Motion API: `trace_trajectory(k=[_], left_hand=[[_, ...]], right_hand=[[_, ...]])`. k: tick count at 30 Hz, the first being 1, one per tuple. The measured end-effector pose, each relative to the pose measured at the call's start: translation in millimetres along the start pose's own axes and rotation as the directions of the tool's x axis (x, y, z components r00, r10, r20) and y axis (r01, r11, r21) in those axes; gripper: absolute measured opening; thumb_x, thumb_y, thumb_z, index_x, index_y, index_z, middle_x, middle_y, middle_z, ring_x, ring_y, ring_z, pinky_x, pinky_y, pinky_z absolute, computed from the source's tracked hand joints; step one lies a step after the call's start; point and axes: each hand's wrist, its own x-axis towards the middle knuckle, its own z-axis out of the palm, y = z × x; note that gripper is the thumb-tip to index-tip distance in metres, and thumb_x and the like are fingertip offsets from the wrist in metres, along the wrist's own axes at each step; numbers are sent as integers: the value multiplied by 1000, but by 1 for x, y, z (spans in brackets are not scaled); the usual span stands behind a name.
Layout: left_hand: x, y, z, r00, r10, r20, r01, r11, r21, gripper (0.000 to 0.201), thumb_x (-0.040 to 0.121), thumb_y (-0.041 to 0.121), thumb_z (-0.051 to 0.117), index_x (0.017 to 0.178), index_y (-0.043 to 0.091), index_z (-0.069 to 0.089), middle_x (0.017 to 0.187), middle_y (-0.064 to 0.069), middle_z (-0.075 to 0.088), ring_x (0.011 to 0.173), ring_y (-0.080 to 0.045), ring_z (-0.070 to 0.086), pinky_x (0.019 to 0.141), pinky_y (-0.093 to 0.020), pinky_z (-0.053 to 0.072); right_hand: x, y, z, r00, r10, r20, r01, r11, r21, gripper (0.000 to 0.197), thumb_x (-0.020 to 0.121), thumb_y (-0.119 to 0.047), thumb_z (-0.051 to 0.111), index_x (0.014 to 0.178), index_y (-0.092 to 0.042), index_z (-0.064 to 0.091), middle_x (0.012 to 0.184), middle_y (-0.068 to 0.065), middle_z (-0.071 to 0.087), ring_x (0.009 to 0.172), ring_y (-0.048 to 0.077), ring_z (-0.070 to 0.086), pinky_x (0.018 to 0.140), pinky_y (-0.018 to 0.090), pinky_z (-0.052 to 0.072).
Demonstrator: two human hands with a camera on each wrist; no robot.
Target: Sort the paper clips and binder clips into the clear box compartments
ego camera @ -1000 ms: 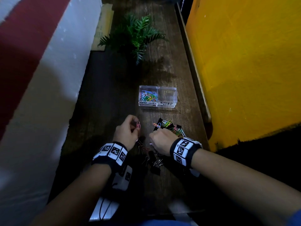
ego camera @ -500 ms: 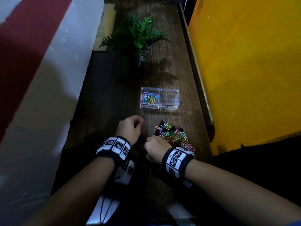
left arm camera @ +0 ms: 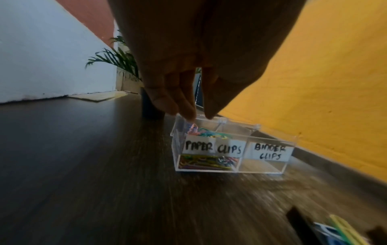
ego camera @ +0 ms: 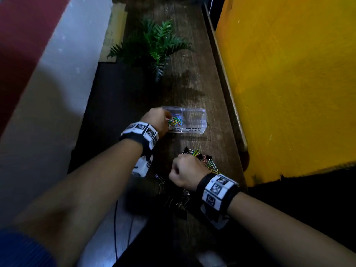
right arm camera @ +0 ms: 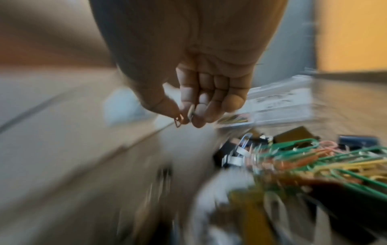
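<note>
Left hand (left arm camera: pixel 188 69) fingers (left arm camera: pixel 184 106) are spread loose right over the "PAPER CLIPS" side of the clear box (left arm camera: pixel 270 167), pink paper clip (left arm camera: pixel 192 128) sitting just under the tips, so that one looks dropped. A second ago that hand was back by the pile, pinching it. Right hand (right arm camera: pixel 194 99) pinches another small clip (right arm camera: pixel 178 121) beside the mixed pile (ego camera: pixel 202 159) on the worktop (ego camera: pixel 134 97). The binder clips side looks empty.

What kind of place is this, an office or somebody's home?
Hard to say; probably a home or small office corner. A narrow dark wooden table runs between a bright yellow wall and a white wall, with a green fern-like plant at its far end.
</note>
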Motion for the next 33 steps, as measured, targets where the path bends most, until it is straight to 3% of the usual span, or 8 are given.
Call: trace_trajectory(k=[3,6,11,17,20,23,27,33], left_hand=[[-26,-16,9,979,26,-202,-54,989,-136,29,84,9,59,107,21,71,110,-4,61,97,-26,61,83,-30,48],[-69,-34,25,952,4,-305,-89,960,-264,27,81,4,59,99,19,72,102,-4,61,91,-25,62,84,-31,49],[-140,-55,67,982,2,-190,-55,960,-274,25,80,7,62,97,24,71,102,5,60,89,-18,62,82,-33,52],[-176,-37,91,993,94,-68,-108,964,-241,25,82,33,52,98,27,69,102,7,60,90,-17,62,72,-28,51],[-181,-24,102,975,221,-34,-223,962,-155,32,77,38,46,97,27,68,97,4,60,86,-21,61,62,-32,53],[-185,-14,115,936,350,39,-349,937,-30,29,76,36,53,99,30,69,94,3,61,82,-22,60,61,-33,53],[-189,-12,127,888,443,119,-457,878,145,39,75,45,43,105,37,67,109,4,64,93,-22,61,66,-33,51],[-198,-21,127,860,494,123,-509,841,182,37,76,45,43,99,35,70,113,3,66,105,-24,64,72,-32,52]], right_hand=[[19,11,-22,974,196,-112,-165,956,241,19,79,-25,61,67,-13,67,68,3,67,65,18,62,61,30,52],[53,21,-47,940,263,-217,-180,924,338,24,83,-19,63,60,-10,65,61,7,65,55,15,57,53,25,46],[109,23,-70,926,261,-274,-195,949,248,17,84,-20,66,69,-13,69,64,-1,65,57,5,57,53,18,43],[139,26,-60,958,235,-167,-229,972,52,8,86,-20,64,90,-17,70,92,6,70,80,21,65,74,34,57],[120,31,-55,964,154,-218,-146,988,52,18,87,-21,61,104,-19,69,101,3,69,88,20,64,77,33,55],[81,37,-50,946,81,-315,-47,992,113,18,86,-21,60,101,-19,70,101,1,68,94,18,61,85,34,50],[4,54,-21,932,79,-355,-38,992,120,17,86,-22,57,95,-20,71,94,1,69,86,21,59,81,35,48],[-95,58,47,969,-29,-247,13,998,-68,26,77,-38,55,95,-30,72,111,1,67,96,25,62,80,39,49]])
